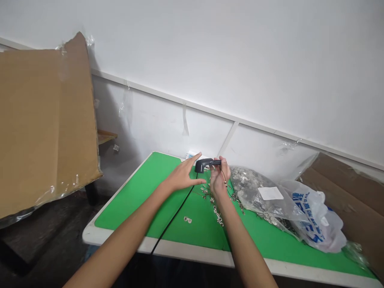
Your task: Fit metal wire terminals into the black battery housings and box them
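Note:
My right hand [220, 176] is closed round the thin end of a black device [204, 164], holding it above the far part of the green table top [129, 208]. A black cable [176, 214] runs from the device's thick end down over the table's near edge. Just left of the device, my left hand [185, 175] has its thumb and fingers spread, with nothing held. Small metal pieces [216, 210] lie scattered below and beside my right hand. A separate pale metal piece [187, 219] rests nearer the front edge.
Clear bags of metal pieces [252, 188] with a white label [270, 193] and a white plastic bag with blue print [318, 220] occupy the right side. Brown cardboard [45, 128] stands at the left, more [348, 200] at the right. A white wall [210, 60] rises behind.

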Motion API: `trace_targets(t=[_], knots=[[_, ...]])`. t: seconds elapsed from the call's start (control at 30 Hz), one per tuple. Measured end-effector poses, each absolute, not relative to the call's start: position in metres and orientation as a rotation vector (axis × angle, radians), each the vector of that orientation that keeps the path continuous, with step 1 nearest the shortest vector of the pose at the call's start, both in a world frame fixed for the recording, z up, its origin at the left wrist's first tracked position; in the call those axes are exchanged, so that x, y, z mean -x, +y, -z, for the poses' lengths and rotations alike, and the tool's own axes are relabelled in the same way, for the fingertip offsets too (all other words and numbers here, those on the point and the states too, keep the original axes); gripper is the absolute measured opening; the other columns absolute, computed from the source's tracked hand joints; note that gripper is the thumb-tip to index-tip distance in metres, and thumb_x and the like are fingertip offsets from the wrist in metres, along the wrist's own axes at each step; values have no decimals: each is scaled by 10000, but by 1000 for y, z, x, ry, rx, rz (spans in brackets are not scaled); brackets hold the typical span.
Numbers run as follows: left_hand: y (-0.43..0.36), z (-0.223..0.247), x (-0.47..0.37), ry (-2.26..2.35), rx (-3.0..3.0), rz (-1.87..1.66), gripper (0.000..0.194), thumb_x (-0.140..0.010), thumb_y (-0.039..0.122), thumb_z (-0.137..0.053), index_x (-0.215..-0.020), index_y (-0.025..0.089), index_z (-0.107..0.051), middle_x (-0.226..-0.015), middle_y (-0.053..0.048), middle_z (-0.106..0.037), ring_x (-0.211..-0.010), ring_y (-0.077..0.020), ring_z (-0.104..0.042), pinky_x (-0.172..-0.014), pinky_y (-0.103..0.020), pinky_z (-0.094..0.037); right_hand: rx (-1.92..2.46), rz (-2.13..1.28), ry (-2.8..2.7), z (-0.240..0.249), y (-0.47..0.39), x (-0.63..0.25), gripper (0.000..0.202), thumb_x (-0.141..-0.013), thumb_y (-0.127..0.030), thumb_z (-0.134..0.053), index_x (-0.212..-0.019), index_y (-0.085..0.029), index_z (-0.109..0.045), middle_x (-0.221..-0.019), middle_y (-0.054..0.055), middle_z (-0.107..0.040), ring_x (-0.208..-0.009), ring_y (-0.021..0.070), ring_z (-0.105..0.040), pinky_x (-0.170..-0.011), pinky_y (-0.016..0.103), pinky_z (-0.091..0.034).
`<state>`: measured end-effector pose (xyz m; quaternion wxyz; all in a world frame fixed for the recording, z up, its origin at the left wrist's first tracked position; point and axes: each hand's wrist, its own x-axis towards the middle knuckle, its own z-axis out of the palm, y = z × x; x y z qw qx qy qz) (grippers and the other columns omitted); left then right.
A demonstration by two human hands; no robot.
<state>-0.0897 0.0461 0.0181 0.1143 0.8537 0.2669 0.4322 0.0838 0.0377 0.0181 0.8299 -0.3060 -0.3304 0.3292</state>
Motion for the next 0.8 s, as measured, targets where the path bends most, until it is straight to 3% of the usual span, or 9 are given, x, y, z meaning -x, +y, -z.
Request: trace_targets(t=[0.17,0.37,0.63,0.8], knots=[[47,-14,84,757,-2544,-1232,948,-916,586,-737,-1672,244,-277,-1629,-182,-493,-1459,-375,-541,-1173,-568,-490,556,-997,-661,-11,46,-96,398,-855,-571,-733,-976,-193,-711,-885,39,-771,-877,186,-750,-943,387,-619],[50,-10,83,564,-2681,-1372,753,-963,273,-646,-1646,254,-331,-1603,-142,-534,-1446,-309,-562,-1183,-527,-492,548,-1138,-868,-12,34,-91,482,-902,-616,-639,-1046,-174,-767,-979,82,-815,-918,235,-768,-918,453,-638],[45,-9,81,636,-2808,-1552,712,-1002,346,-647,-1641,258,-345,-1564,-191,-536,-1408,-337,-579,-1118,-527,-529,515,-1340,-965,-18,28,-99,572,-929,-655,-596,-1238,-191,-724,-1084,81,-807,-775,185,-746,-645,315,-637],[43,-12,80,648,-2820,-1551,684,-995,352,-630,-1623,245,-381,-1560,-191,-538,-1403,-341,-577,-1103,-515,-527,524,-1340,-928,-14,31,-98,547,-920,-664,-614,-1150,-186,-748,-1016,67,-819,-714,178,-737,-619,323,-644]])
